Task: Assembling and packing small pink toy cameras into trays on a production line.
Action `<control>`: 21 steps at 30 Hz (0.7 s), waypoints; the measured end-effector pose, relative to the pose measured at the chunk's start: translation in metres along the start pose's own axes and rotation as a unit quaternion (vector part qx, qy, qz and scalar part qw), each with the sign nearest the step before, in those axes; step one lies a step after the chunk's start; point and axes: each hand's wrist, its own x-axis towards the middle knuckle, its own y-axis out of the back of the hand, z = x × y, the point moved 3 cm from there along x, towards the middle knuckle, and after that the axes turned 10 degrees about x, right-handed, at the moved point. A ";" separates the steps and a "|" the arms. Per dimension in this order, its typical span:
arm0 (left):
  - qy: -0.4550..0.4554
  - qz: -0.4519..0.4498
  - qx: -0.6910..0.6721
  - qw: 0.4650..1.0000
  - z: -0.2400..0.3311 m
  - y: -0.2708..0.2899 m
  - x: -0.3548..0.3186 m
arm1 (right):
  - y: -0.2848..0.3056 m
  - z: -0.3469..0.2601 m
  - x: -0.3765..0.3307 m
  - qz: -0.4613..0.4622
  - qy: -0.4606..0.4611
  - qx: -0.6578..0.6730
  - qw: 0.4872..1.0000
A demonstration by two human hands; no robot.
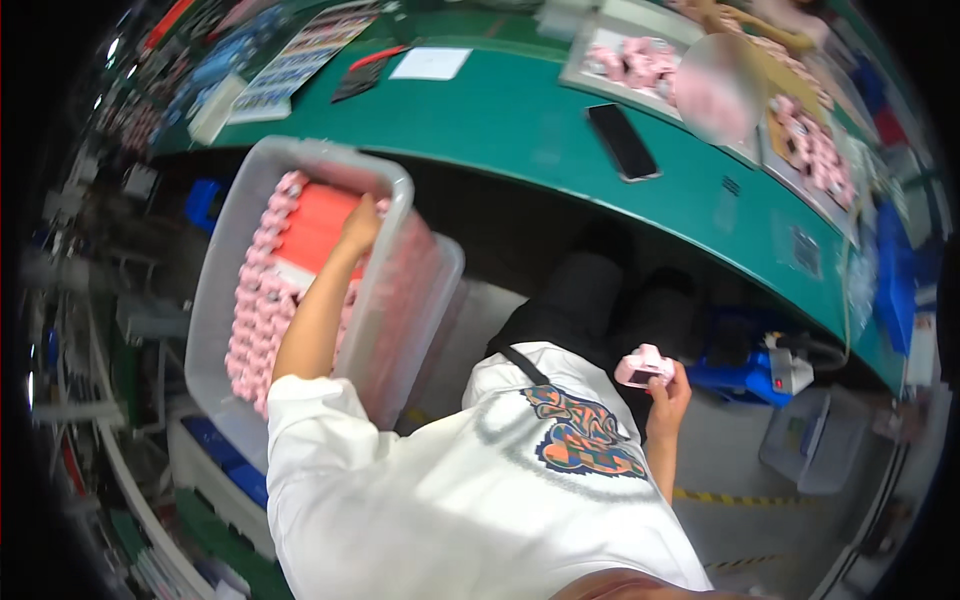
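Note:
My right hand (670, 394) pinches a small pink camera (645, 367) with a dark screen, low beside my white shirt. My left arm stretches into a large clear plastic bin (215, 330) on the left. Inside the bin, pink cameras (262, 320) stand in tight rows, and a flat red sheet (318, 225) lies among them. My left hand (362, 228) is at the bin's far right side, over the red sheet's edge and next to pink pieces. Its fingers are blurred and partly hidden, so I cannot see whether they grip anything.
A green worktable (480, 110) runs across the far side. On it lie a black phone (624, 142), a white paper (431, 63) and trays of pink pieces (635, 65). Another person's arm (770, 30) shows at the far right. A clear container (815, 440) stands on the floor.

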 end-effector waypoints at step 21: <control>-0.120 -0.089 -0.533 0.833 0.191 0.169 -0.082 | 0.285 0.101 0.119 0.453 -0.090 0.105 0.881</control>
